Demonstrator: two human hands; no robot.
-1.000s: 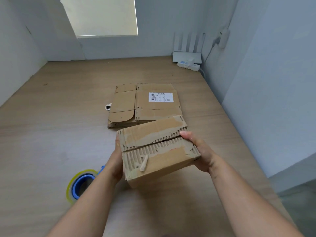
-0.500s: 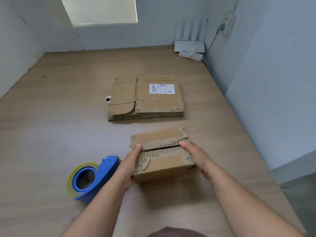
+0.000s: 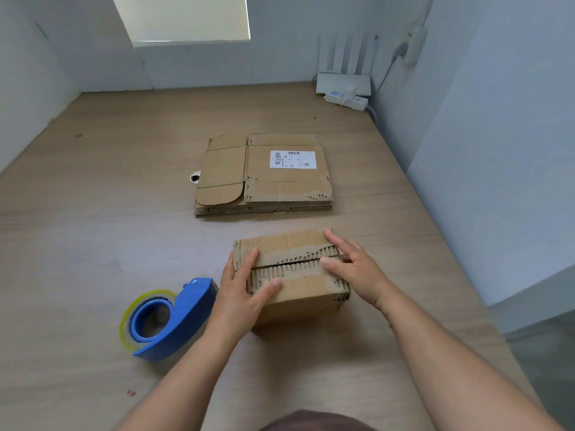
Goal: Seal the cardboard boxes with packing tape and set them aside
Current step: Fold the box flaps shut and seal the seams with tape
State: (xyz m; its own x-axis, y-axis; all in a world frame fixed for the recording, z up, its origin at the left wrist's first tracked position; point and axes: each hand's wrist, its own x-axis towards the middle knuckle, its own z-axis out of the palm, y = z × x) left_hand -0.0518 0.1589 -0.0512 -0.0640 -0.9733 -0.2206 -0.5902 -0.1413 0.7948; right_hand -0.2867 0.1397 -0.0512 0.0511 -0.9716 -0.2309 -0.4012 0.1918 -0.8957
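Note:
A small brown cardboard box (image 3: 298, 293) stands on the wooden table (image 3: 93, 244), its two torn top flaps meeting along a jagged seam. My left hand (image 3: 242, 293) lies flat over the box's left end, fingers straight across the seam. My right hand (image 3: 351, 269) presses the right end of the top with straight, spread fingers. A blue tape dispenser (image 3: 168, 318) with a roll of clear yellowish tape lies on the table just left of my left hand.
A stack of flattened cardboard boxes (image 3: 264, 178) with a white label lies beyond the box. A small white ring (image 3: 195, 177) peeks out at its left edge. A white router (image 3: 343, 82) and power strip sit in the far right corner. Walls enclose the table.
The box has come down from being held up in both hands and now stands on the table. Both hands have shifted from its sides onto its top flaps.

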